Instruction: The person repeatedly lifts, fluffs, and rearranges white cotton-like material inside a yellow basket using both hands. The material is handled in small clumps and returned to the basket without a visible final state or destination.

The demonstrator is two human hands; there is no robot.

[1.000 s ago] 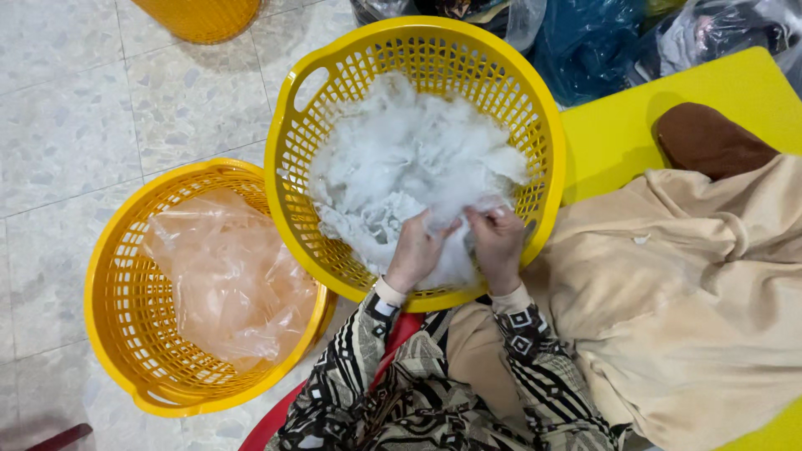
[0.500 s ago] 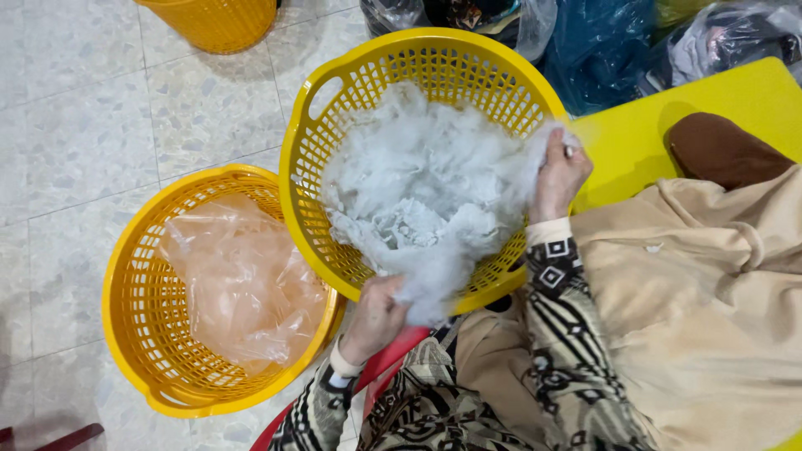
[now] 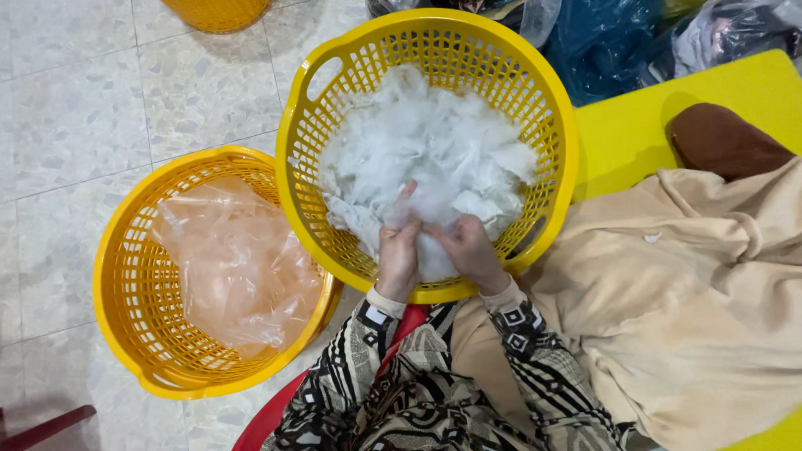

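Hands close together at near rim of upper yellow basket (image 3: 292, 179): left hand (image 3: 398, 260) and right hand (image 3: 469, 250), fingers curled, gripping white stuffing (image 3: 434, 150) heaped inside. Lower basket (image 3: 117, 276), left: clear plastic bag (image 3: 234, 267). Beige fabric (image 3: 693, 292) right.

Both hands are back together — right hand (image 3: 472, 250) and left hand (image 3: 398, 257) gripping the white stuffing (image 3: 426, 159)

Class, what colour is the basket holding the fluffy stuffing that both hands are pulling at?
Bright yellow: the basket, seen best in the head view.
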